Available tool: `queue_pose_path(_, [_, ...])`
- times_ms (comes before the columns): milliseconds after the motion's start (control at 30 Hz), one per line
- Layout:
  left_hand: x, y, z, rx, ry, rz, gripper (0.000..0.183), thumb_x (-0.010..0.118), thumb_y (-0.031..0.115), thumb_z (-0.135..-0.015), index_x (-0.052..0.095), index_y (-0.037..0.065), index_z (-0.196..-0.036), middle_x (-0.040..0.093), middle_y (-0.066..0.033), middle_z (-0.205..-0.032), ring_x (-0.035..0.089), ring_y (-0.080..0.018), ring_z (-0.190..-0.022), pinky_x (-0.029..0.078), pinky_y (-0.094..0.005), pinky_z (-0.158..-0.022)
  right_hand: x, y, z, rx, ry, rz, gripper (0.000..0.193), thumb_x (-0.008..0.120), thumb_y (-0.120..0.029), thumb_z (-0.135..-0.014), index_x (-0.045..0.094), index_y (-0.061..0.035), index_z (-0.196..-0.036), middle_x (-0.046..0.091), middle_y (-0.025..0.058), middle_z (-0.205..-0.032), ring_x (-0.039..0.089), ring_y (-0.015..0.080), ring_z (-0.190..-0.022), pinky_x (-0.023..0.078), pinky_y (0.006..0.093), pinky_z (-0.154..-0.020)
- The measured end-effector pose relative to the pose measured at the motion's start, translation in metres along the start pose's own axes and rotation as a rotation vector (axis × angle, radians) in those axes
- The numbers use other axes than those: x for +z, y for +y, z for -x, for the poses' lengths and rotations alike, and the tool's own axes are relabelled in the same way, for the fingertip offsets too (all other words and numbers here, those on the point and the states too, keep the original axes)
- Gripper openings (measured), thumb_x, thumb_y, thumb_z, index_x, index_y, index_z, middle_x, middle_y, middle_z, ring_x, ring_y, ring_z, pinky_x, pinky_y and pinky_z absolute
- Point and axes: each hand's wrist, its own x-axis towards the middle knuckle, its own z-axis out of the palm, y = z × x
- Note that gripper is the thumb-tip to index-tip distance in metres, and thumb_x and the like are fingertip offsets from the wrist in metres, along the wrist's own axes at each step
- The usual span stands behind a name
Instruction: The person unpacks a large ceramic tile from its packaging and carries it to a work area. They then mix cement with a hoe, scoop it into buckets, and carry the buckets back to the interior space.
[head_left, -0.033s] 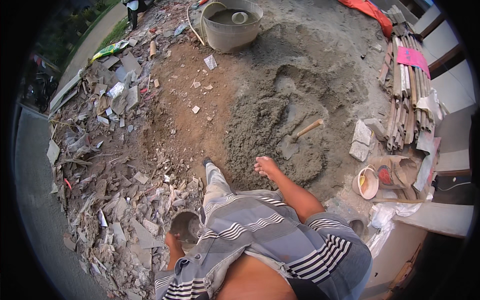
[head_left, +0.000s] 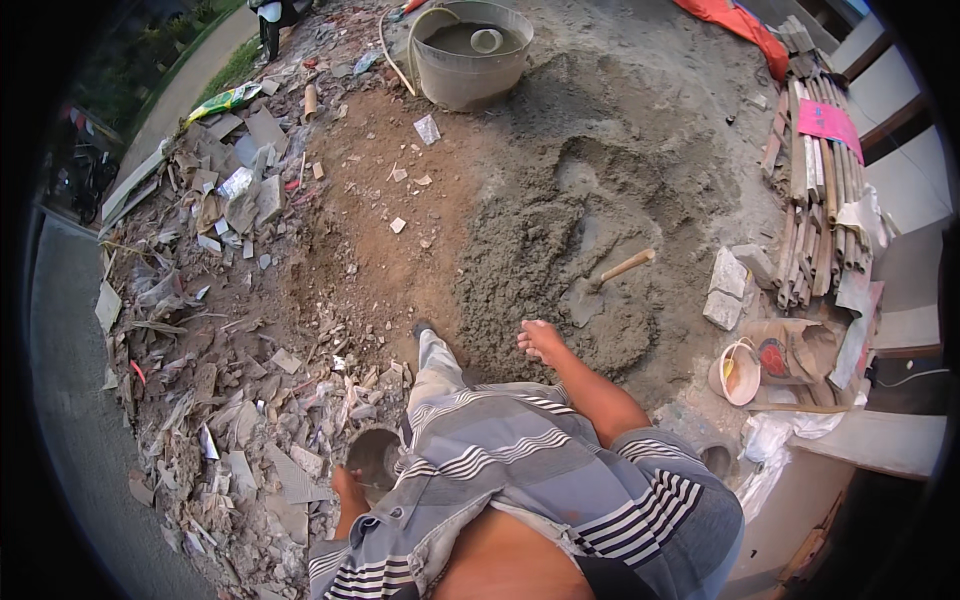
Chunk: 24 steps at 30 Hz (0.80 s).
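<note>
At my left side, my left hand [head_left: 347,486] grips the rim of a dark grey bucket [head_left: 374,452], whose inside looks coated with grey residue. My right hand [head_left: 541,342] hangs over the near edge of a wet grey mortar heap [head_left: 520,270]. Its fingers are loosely bent and apart, holding nothing. Beyond it, a hoe-like tool with a wooden handle [head_left: 628,265] stands tilted in the mortar, its flat blade partly sunk. That handle is apart from my right hand.
A large tub [head_left: 470,82] of murky water stands at the far side, with a hose at its rim. Broken tile and rubble [head_left: 240,420] cover the left ground. On the right lie stacked poles [head_left: 820,190], pale blocks [head_left: 726,285] and a small white bucket [head_left: 734,373].
The view has shifted slightly, so the surroundings sit a little lower and further right. My left hand keeps its hold on the bucket; my right hand stays empty.
</note>
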Motion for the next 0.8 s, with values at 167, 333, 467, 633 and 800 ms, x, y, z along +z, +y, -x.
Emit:
queue_pose_path(167, [0.078,0.095,-0.049,-0.084,-0.145,-0.105,0.02,0.055,0.023,-0.085,0.05,0.003,-0.088,0.046,-0.0071,-0.064,0.046,-0.0177,-0.05,0.051,-0.033,-0.048,0.019,-0.038,-0.046,0.22,0.277,0.265,0.03,0.053,-0.033,-0.09,0.054,-0.0079,-0.106,0.06,0.0051,-0.08,0.055,0.0146,-0.061,0.042,0.0326,-0.054])
queue_pose_path(333, [0.187,0.193,-0.068,-0.188,-0.359,-0.092,0.025,0.057,0.025,-0.087,0.048,0.005,-0.099,0.046,-0.0061,-0.064,0.048,-0.0178,-0.05,0.052,-0.0353,-0.049,0.056,-0.123,-0.081,0.052,0.328,0.123,0.025,0.054,-0.032,-0.089,0.056,-0.0083,-0.098,0.059,0.003,-0.077,0.055,0.0131,-0.062,0.041,0.0299,-0.052])
queue_pose_path(467, [0.29,0.259,-0.075,-0.112,-0.365,-0.243,0.032,0.056,0.034,-0.088,0.049,0.005,-0.099,0.053,-0.0103,-0.066,0.049,-0.0183,-0.052,0.045,-0.0319,-0.048,0.086,-0.179,-0.118,-0.012,0.281,0.102,0.025,0.054,-0.031,-0.089,0.054,-0.0076,-0.097,0.058,0.0019,-0.076,0.055,0.0118,-0.063,0.041,0.0275,-0.051])
queue_pose_path(633, [0.411,0.344,-0.074,0.127,-0.331,-0.366,0.04,0.05,0.043,-0.089,0.053,0.003,-0.091,0.057,-0.014,-0.067,0.051,-0.0239,-0.059,0.042,-0.0365,-0.054,0.092,-0.231,-0.194,0.093,0.369,0.109,0.027,0.056,-0.029,-0.088,0.057,-0.005,-0.1,0.06,0.0053,-0.079,0.056,0.0156,-0.062,0.044,0.032,-0.054])
queue_pose_path(800, [0.542,0.44,-0.041,0.237,-0.22,-0.38,0.05,0.048,0.049,-0.088,0.056,0.0,-0.084,0.059,-0.0141,-0.07,0.055,-0.028,-0.068,0.043,-0.049,-0.065,0.083,-0.31,-0.279,0.009,0.404,0.17,0.03,0.059,-0.027,-0.086,0.06,0.0001,-0.099,0.064,0.0123,-0.082,0.061,0.0228,-0.069,0.047,0.0378,-0.058])
